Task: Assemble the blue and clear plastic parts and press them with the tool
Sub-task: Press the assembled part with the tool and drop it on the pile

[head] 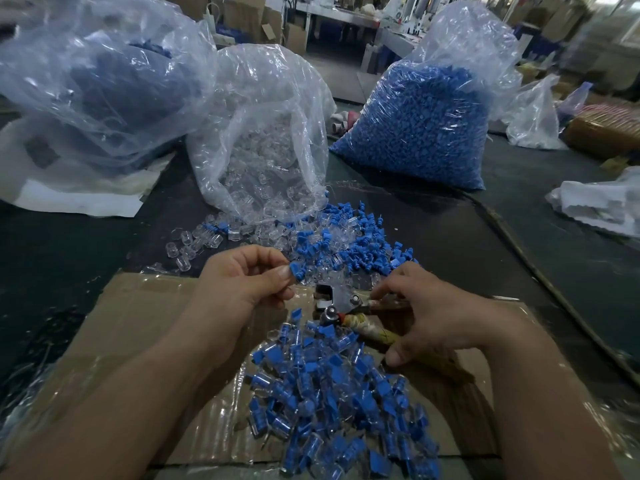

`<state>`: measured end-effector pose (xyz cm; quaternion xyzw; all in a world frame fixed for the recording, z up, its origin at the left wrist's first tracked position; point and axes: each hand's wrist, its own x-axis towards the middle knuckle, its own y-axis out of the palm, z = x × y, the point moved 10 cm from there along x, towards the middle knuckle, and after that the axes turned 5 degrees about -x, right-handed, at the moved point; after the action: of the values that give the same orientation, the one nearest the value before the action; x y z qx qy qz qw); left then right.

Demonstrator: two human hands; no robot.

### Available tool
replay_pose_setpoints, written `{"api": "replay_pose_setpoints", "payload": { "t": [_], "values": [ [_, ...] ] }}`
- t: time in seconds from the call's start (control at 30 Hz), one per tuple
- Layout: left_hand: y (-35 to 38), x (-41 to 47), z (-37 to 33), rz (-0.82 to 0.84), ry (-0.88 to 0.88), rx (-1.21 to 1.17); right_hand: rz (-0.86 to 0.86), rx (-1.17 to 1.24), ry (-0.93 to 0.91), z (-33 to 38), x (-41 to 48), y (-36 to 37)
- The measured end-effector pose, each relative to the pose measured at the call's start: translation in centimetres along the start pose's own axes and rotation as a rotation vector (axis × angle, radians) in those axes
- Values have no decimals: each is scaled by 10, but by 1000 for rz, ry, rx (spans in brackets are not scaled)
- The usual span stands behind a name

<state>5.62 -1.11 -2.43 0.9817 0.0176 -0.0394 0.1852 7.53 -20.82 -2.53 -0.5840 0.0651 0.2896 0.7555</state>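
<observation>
My left hand pinches a small blue plastic part between thumb and fingers, just above and left of the tool's metal jaw. My right hand grips the taped handles of the pressing tool, which lies on the cardboard with its jaw pointing left. Loose blue and clear parts are scattered beyond the hands. A heap of joined blue-and-clear pieces lies on the cardboard in front of me.
An open bag of clear parts spills toward the hands. A full bag of blue parts stands at the back right, another large bag at the back left. Taped cardboard covers the dark table. White wrapping lies at right.
</observation>
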Motion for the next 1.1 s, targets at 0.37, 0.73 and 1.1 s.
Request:
{"api": "replay_pose_setpoints", "payload": {
  "t": [0.37, 0.73, 1.1],
  "values": [
    [-2, 2, -1, -11, 23, 3, -107, 85, -16, 9, -1, -10],
    [-1, 1, -2, 0, 28, -25, -144, -96, -18, 15, 1, -12],
    [0, 2, -4, -16, 66, -66, -513, -51, -162, 38, -9, -40]
  ]
}}
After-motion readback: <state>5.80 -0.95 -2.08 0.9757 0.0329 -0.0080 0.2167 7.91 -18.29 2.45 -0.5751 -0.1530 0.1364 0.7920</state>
